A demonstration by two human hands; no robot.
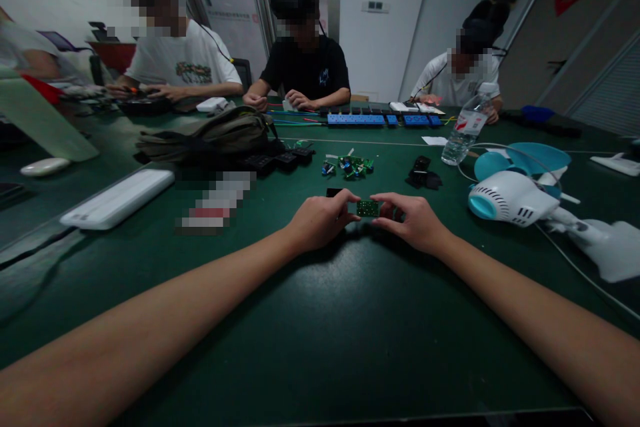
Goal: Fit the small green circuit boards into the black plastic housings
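Observation:
Between my two hands a small green circuit board (367, 209) is held by its side edges, a little above the dark green table (310, 320). My left hand (327, 215) pinches the board's left edge between thumb and fingers. On the opposite edge, the fingertips of my right hand (411, 219) are closed. A small black piece (336, 193) shows just behind my left fingers. Farther back lies a pile of green circuit boards with parts on them (354, 166), and several black pieces (423, 173) lie to its right.
A fan with blue blades (505, 197) and a water bottle (466, 125) stand at right. At left are a white power bank (120, 199) and a dark bag (210, 137). Blue blocks (356, 120) line the back, where several people sit.

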